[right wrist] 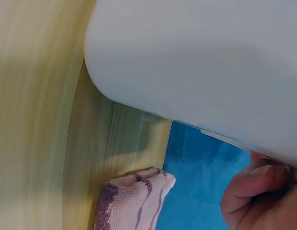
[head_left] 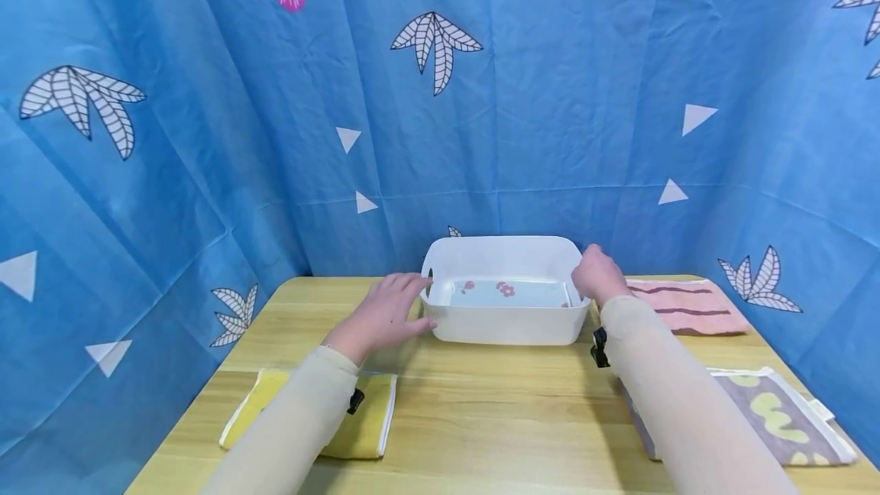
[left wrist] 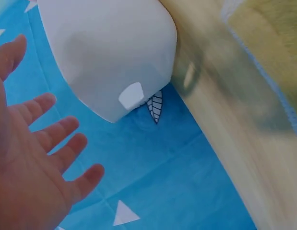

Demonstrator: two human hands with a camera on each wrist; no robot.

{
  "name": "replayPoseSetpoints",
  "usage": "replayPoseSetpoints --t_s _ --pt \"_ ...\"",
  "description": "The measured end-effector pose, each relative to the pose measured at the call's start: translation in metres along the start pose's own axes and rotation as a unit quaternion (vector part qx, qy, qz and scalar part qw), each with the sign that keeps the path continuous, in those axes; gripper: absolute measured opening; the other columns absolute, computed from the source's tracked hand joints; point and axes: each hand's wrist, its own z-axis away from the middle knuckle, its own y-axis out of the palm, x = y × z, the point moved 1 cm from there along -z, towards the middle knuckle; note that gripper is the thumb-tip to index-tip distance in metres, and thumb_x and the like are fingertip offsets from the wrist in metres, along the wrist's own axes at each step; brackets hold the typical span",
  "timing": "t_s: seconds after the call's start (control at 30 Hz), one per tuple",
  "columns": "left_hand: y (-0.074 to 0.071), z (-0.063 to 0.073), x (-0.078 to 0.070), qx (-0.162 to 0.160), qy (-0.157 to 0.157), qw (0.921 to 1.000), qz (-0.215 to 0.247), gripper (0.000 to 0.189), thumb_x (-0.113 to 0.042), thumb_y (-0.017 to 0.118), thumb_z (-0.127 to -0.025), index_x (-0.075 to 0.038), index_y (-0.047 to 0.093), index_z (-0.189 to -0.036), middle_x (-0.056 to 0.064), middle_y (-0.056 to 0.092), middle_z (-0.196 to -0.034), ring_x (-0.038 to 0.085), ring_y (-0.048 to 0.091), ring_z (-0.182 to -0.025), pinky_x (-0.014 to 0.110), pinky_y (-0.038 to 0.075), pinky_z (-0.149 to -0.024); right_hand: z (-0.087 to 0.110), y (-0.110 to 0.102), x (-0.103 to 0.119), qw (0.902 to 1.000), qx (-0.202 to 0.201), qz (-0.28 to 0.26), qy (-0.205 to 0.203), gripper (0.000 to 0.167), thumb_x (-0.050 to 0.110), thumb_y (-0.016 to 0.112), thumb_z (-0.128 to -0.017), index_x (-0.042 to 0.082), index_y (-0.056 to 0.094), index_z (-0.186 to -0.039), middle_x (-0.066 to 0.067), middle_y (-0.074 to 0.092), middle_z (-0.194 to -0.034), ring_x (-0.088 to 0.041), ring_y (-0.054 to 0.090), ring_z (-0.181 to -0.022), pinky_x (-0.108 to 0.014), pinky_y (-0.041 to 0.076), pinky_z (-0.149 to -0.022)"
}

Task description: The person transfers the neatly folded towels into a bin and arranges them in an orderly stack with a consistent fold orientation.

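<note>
Toward the back of the table stands a white plastic basket (head_left: pixel 505 325), with a pale flat surface printed with pinkish-red flowers inside it. At its right end my right hand (head_left: pixel 596 275) grips the rim with curled fingers; the right wrist view shows those fingers (right wrist: pixel 249 187) bent at the basket's edge. My left hand (head_left: pixel 385 317) is by the basket's left end. In the left wrist view its fingers (left wrist: pixel 66 151) are spread and a gap shows between them and the basket wall (left wrist: pixel 110 52).
A folded yellow towel (head_left: pixel 364 418) lies under my left forearm. On the right are a folded pink towel (head_left: pixel 687 304) with dark stripes and a purple-grey towel (head_left: pixel 791 422) with yellow shapes. Blue printed curtain (head_left: pixel 550 113) surrounds the wooden table (head_left: pixel 495 411).
</note>
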Motion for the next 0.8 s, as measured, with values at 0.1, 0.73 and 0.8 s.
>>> replayPoseSetpoints --t_s 0.1,0.73,0.8 --pt "0.000 0.014 -0.002 -0.007 0.015 0.9997 -0.020 0.074 -0.056 0.066 -0.093 -0.015 0.046 -0.151 0.008 0.042 -0.155 0.032 0.034 -0.143 0.058 0.026 -0.114 0.000 0.001 -0.001 1.0000 0.003 0.004 -0.002 0.059 0.006 0.035 -0.099 -0.019 0.012 -0.148 -0.041 0.047 -0.128 -0.046 0.054 -0.111 -0.056 0.046 -0.093" --pt "0.019 0.113 0.042 -0.028 -0.015 0.9972 -0.068 0.075 -0.059 0.067 -0.091 -0.017 0.049 -0.150 0.019 0.041 -0.155 0.044 0.035 -0.141 0.070 0.030 -0.105 0.001 -0.003 -0.005 0.9996 -0.002 0.002 -0.029 0.052 0.008 0.032 -0.099 -0.017 0.023 -0.144 -0.038 0.047 -0.131 -0.042 0.052 -0.108 -0.055 0.046 -0.092" --pt "0.018 0.121 0.048 -0.016 -0.028 0.9975 -0.063 0.076 -0.060 0.067 -0.090 -0.017 0.049 -0.151 0.020 0.040 -0.155 0.045 0.035 -0.141 0.071 0.030 -0.104 0.001 -0.003 -0.004 0.9996 -0.002 -0.001 -0.028 0.052 0.008 0.031 -0.099 -0.017 0.023 -0.145 -0.038 0.046 -0.132 -0.043 0.052 -0.109 -0.055 0.045 -0.093"
